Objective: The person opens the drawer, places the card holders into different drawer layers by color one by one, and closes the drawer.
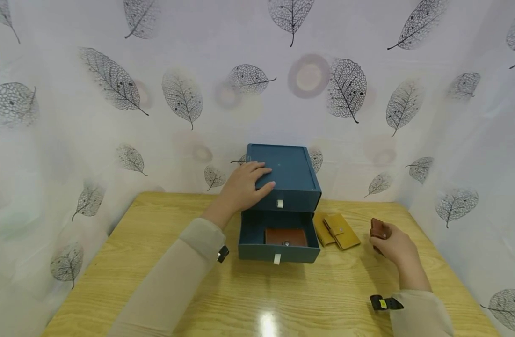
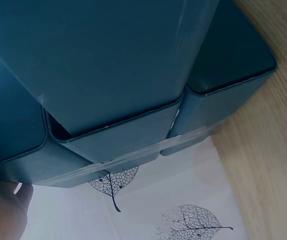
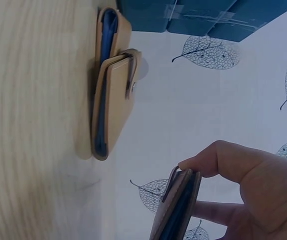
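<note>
Pinching right hand (image 1: 399,244): brown wallet (image 1: 378,228); pulled-out drawer (image 1: 257,253) lies leftward.
Left hand (image 1: 243,186): fingers spread atop cabinet (image 1: 288,164), nearer that drawer.

Place: curtained-off, home or studio unclear
Curtain (image 1: 257,112): leaf-printed, 9 through 12 to 3 o'clock
Table (image 1: 324,295): wood-grain, around 6 o'clock

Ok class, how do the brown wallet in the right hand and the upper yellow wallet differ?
Colour: the brown wallet is darker than the upper yellow wallet.
Support: the right hand grips the brown wallet; the upper yellow wallet lies on the table, overlapping another yellow wallet.
Both are folded, with bluish insides showing.
</note>
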{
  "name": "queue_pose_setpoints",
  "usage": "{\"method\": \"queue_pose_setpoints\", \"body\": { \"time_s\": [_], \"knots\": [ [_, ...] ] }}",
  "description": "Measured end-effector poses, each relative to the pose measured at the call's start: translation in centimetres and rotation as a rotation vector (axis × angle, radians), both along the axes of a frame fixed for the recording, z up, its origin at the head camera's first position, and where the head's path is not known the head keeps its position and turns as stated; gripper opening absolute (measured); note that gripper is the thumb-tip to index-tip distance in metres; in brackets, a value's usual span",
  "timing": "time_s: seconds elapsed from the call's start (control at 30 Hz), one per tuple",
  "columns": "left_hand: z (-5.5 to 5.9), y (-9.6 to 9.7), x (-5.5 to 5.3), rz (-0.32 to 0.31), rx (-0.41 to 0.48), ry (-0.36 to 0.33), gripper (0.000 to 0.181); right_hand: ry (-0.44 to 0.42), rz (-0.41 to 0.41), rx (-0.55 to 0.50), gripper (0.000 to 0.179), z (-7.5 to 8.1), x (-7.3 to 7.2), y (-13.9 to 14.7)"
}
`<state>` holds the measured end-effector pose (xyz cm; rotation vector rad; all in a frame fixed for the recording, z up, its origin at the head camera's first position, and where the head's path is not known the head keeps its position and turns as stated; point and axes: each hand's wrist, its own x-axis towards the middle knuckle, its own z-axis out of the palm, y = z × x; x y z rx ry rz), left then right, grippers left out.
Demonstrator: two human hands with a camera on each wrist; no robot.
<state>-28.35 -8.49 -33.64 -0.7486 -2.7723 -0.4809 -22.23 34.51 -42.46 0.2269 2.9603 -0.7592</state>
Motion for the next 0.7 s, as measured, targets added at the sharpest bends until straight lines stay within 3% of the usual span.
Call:
{"method": "queue_pose_setpoints", "body": {
  "time_s": [0.33,0.7],
  "knots": [
    [-0.2,0.0,-0.2,-0.003,0.001,0.012,0.060,0.086,-0.007,-0.002,0.086,0.8,0.5,-0.8],
    [-0.3,0.0,-0.2,-0.001,0.001,0.021,0.060,0.240,-0.038,0.009,0.078,2.5,0.9,-2.4]
  ]
}}
